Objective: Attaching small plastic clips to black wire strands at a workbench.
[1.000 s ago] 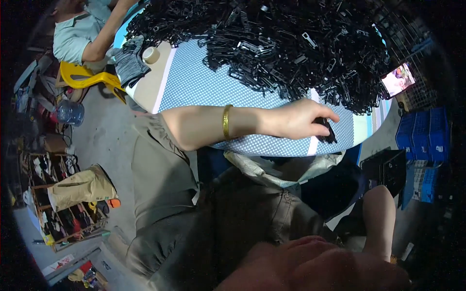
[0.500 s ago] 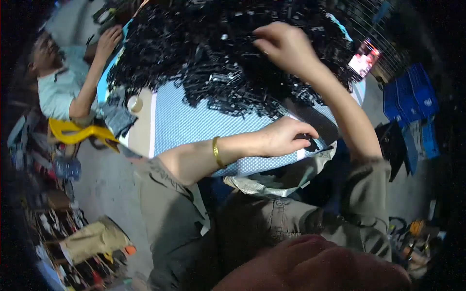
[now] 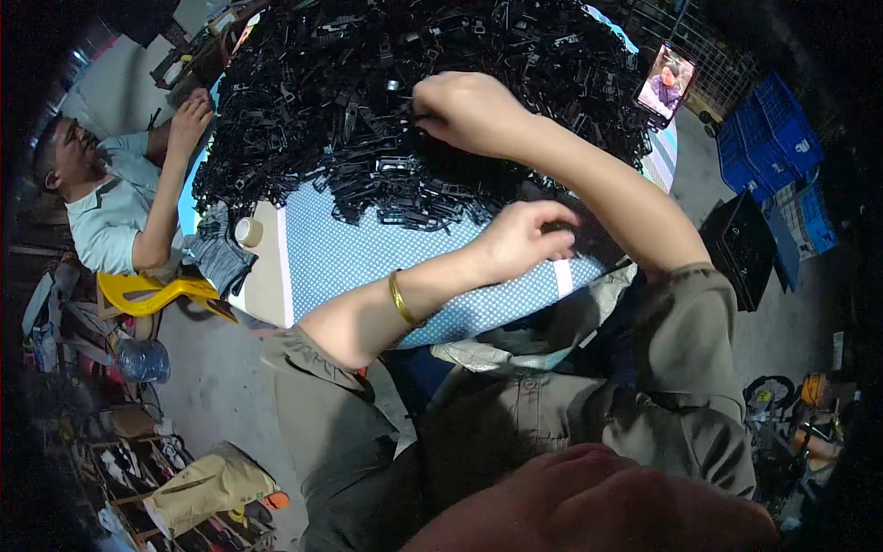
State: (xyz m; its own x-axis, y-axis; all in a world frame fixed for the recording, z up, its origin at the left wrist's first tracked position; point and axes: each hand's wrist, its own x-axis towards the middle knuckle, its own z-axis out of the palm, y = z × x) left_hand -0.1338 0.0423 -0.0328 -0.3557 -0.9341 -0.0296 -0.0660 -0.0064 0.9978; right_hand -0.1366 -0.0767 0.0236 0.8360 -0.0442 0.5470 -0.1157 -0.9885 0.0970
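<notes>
Head view. The person sits at a round desk (image 3: 340,267) covered in a blue dotted cloth and heaped with a large pile of small black plastic parts (image 3: 368,101). The right hand (image 3: 469,110) reaches into the near face of the pile, fingers curled down among the pieces — whether it already pinches one cannot be told. The left hand (image 3: 524,241), a gold bangle (image 3: 400,299) on its wrist, rests at the desk's near edge with fingers bent together over something dark; what it grips is hidden. The step in hand appears to be picking a part from the heap. The next move probably calls for freeing a single piece from its tangled neighbours and bringing it toward the left hand. Across the desk, a co-worker's hand (image 3: 191,112) touches the far-left side of the pile; a phone (image 3: 664,85) stands at the desk's right rim, with blue crates (image 3: 768,138) on the floor beyond.
</notes>
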